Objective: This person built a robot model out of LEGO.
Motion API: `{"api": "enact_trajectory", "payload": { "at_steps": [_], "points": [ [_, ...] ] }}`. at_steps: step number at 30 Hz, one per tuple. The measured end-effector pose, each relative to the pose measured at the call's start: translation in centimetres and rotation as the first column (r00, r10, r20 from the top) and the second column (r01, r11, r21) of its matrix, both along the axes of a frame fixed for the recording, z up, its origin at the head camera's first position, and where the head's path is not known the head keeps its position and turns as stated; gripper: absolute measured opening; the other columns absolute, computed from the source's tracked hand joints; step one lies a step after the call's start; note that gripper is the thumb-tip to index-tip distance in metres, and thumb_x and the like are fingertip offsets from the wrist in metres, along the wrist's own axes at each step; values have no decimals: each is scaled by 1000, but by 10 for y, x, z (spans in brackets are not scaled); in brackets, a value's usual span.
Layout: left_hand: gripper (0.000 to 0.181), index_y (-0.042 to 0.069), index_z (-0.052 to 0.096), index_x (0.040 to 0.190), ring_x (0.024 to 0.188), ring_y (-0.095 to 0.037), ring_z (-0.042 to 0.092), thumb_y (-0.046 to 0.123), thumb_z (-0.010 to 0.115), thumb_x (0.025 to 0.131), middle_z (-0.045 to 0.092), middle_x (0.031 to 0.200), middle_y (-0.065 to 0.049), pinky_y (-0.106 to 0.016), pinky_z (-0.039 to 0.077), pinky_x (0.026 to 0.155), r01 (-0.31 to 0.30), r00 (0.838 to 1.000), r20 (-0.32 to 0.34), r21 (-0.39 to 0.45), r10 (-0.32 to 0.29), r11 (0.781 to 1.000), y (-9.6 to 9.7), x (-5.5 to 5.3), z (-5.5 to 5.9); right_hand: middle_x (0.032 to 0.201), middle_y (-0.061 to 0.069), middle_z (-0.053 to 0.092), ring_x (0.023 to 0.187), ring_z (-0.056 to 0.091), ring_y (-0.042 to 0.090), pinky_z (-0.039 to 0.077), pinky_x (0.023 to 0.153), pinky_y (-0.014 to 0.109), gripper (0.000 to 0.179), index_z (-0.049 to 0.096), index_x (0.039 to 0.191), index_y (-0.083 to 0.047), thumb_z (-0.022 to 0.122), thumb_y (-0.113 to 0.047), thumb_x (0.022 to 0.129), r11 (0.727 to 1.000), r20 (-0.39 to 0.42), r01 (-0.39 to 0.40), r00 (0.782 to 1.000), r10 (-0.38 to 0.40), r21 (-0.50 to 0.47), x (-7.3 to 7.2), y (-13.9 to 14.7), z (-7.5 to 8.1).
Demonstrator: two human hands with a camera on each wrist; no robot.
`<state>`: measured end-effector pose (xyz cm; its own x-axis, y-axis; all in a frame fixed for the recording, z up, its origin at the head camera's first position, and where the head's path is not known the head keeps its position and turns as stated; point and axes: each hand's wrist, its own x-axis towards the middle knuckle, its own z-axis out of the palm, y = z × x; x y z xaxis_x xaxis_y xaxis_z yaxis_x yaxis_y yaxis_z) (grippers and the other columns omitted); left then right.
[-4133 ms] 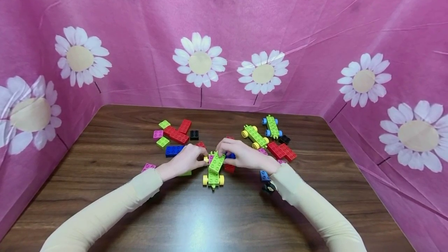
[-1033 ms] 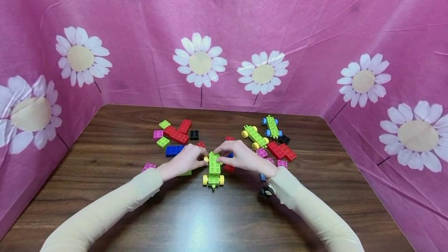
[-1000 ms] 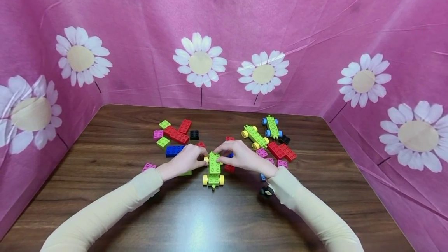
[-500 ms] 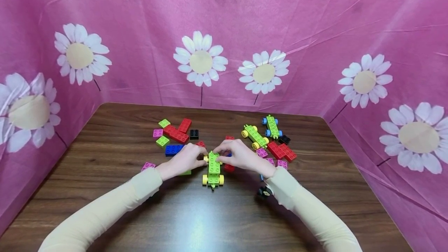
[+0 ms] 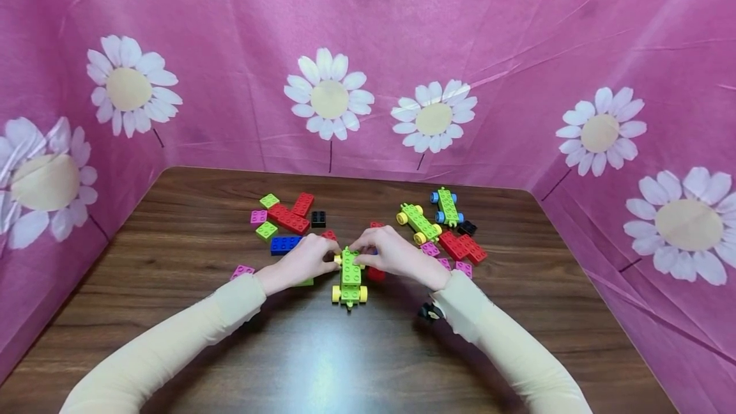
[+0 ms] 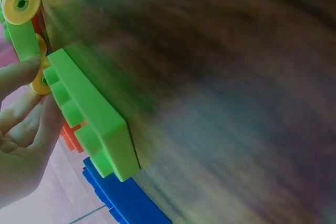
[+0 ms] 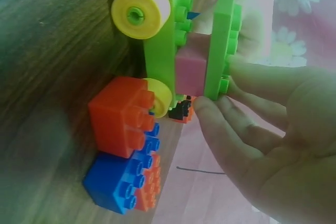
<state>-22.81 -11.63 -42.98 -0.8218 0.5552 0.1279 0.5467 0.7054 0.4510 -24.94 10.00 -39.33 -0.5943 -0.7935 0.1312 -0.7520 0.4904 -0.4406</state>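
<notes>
From my end, mid-table (image 5: 276,363), the person's left hand (image 5: 303,260) pinches the far-left wheel (image 6: 38,84) of the green wheeled base (image 5: 349,295), and the green plate (image 5: 351,268) in the right hand's (image 5: 397,254) grip, askew moments ago, now lines up above it on the pink block (image 7: 192,69); I'd judge that layer nearly set. Two spare wheeled bases (image 5: 418,223) lie beyond, farther right. Closer in, red (image 7: 113,119) and blue bricks (image 7: 107,182) crowd the right, a green brick (image 6: 97,114) the left.

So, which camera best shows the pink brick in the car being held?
The right wrist view: side-on, it shows the pink brick between the green plate and the wheeled base. In the head view the plate hides it; in the left wrist view I can't make it out.
</notes>
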Motion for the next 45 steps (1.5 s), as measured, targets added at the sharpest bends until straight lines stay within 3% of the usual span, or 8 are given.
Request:
{"api": "enact_trajectory", "payload": {
  "at_steps": [5, 13, 18, 27, 35, 41, 45],
  "points": [
    [17, 3, 74, 99, 83, -13, 70, 13, 77, 86, 76, 96, -9, -26, 58, 71, 6, 1000, -7, 9, -5, 1000, -1, 0, -1, 99, 10, 76, 84, 71, 16, 59, 75, 26, 20, 77, 104, -3, 75, -14, 87, 999, 6, 5, 1000, -6, 37, 0, -5, 6],
    [19, 3, 74, 101, 84, -14, 71, 14, 77, 86, 76, 98, -9, -28, 59, 73, -6, 1000, 3, -8, 6, 1000, 1, -2, -3, 97, 10, 76, 81, 69, 15, 59, 72, 27, 20, 78, 104, -5, 76, -15, 86, 998, 13, 23, 1000, -24, 58, 1, -6, 8],
    [19, 3, 74, 101, 85, -15, 71, 14, 76, 86, 76, 98, -10, -29, 59, 74, -8, 1000, -6, -12, 7, 1000, 1, -3, 0, 97, 8, 76, 84, 68, 15, 57, 71, 24, 20, 78, 104, -5, 75, -15, 87, 999, -19, 43, 999, -43, 8, 1, -3, 3],
    [18, 2, 74, 101, 85, -16, 71, 13, 76, 86, 76, 98, -10, -30, 59, 75, 5, 1000, 8, 0, -5, 1000, -1, 0, -1, 102, 6, 77, 80, 65, 9, 51, 66, 17, 23, 76, 109, -7, 73, -20, 90, 995, 14, 86, 996, -85, -57, 7, 2, -8],
    [19, 2, 74, 101, 85, -17, 72, 12, 76, 86, 76, 99, -11, -30, 59, 74, 11, 1000, -6, 0, -11, 1000, 1, 1, 1, 106, 11, 76, 95, 72, 21, 59, 78, 33, 25, 75, 111, -4, 71, -18, 91, 998, 7, 59, 998, -59, -1, 8, 3, -1],
    [19, 2, 74, 102, 88, -18, 72, 13, 76, 86, 76, 100, -11, -33, 59, 78, -4, 1000, 2, 3, 4, 1000, 0, 1, 0, 106, 11, 77, 96, 72, 20, 60, 80, 34, 25, 75, 111, -3, 71, -17, 91, 999, -27, 44, 999, -44, 1, 8, 1, 0],
    [19, 2, 74, 102, 89, -19, 72, 13, 76, 86, 76, 100, -11, -34, 60, 79, 3, 1000, 11, 7, -3, 1000, 0, 0, 0, 107, 11, 76, 97, 72, 20, 59, 79, 32, 26, 74, 113, -3, 70, -17, 92, 998, 0, 62, 998, -62, 3, 9, 1, -2]
  ]
}}
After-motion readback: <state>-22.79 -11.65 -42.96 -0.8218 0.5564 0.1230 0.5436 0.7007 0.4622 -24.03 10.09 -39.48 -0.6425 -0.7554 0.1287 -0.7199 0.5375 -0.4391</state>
